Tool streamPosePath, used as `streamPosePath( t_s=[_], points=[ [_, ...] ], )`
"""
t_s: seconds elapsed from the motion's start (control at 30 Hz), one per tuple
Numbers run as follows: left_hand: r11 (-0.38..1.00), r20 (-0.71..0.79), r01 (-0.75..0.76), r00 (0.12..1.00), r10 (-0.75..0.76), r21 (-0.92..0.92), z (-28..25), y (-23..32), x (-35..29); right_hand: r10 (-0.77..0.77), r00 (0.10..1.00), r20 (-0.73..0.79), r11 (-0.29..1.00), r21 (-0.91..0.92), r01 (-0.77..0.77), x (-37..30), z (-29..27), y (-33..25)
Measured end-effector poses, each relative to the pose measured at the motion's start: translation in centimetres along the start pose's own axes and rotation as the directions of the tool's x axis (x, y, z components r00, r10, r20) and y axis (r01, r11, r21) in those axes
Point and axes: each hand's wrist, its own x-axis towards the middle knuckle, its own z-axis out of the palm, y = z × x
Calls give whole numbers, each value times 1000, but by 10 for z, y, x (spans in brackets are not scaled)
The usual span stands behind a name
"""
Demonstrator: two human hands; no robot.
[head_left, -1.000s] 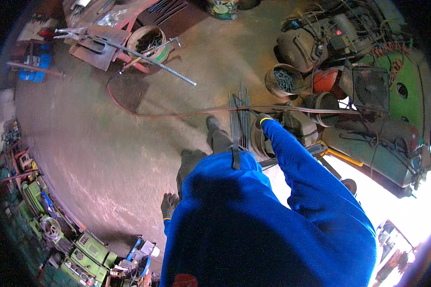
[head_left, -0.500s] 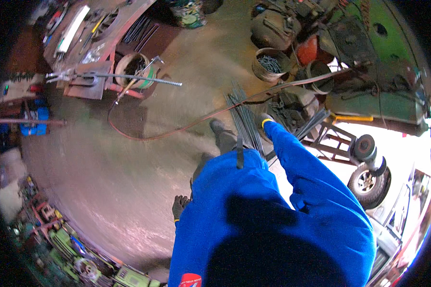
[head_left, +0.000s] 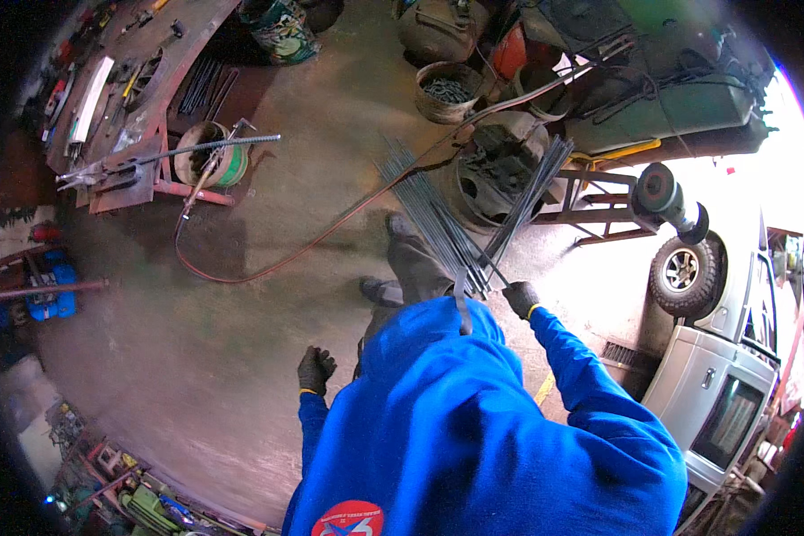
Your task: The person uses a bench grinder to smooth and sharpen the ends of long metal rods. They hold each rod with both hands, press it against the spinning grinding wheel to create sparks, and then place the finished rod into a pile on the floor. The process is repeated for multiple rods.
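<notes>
My right hand [head_left: 522, 300], in a dark glove, is closed round the near end of a thin dark metal rod [head_left: 494, 270], just right of my waist. Ahead of it, a loose bundle of long metal rods [head_left: 433, 219] lies fanned out on the floor. A second bundle of rods [head_left: 534, 192] slants up to the right, over a round metal container [head_left: 475, 204] with dark pieces in it. My left hand [head_left: 315, 370], also gloved, hangs out to the left over the floor. Its fingers are loosely bent and slightly apart, with nothing visible in them.
A red hose [head_left: 330, 230] snakes across the floor ahead of my feet to a torch by the workbench [head_left: 125, 40]. A bucket of chain [head_left: 448, 92] stands ahead. Right are a bench grinder [head_left: 657, 188] on a metal stand and a silver vehicle [head_left: 715, 393].
My right hand has drawn back from farther along the rods toward my waist. My left hand has moved away from my side. The view has shifted, bringing the vehicle further in.
</notes>
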Motion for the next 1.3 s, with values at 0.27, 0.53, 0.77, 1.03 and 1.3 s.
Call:
streamPosePath(
  t_s=[0.27, 0.53, 0.77, 1.03, 1.3],
  points=[
    [992, -57, -74, 996, 69, -105, -6, -17, -47, -303, 947, -103, 930, -249, 271, 141, 26, 24],
    [974, -66, -7, 998, -8, -228, -8, -121, -107, -344, 937, -61, 914, -250, 320, 254, 37, 9],
    [995, -295, 24, 954, -51, -93, 28, -177, -168, -287, 957, -49, 929, -259, 265, 269, 43, 50],
    [985, -116, 59, 990, -78, -159, 28, -208, -203, -421, 903, 87, 852, -303, 427, 325, 59, 98],
    [983, -285, 94, 949, -137, -160, 46, -191, -218, -70, 942, 327, 992, -80, 102, 284, 39, 68]
  ],
)
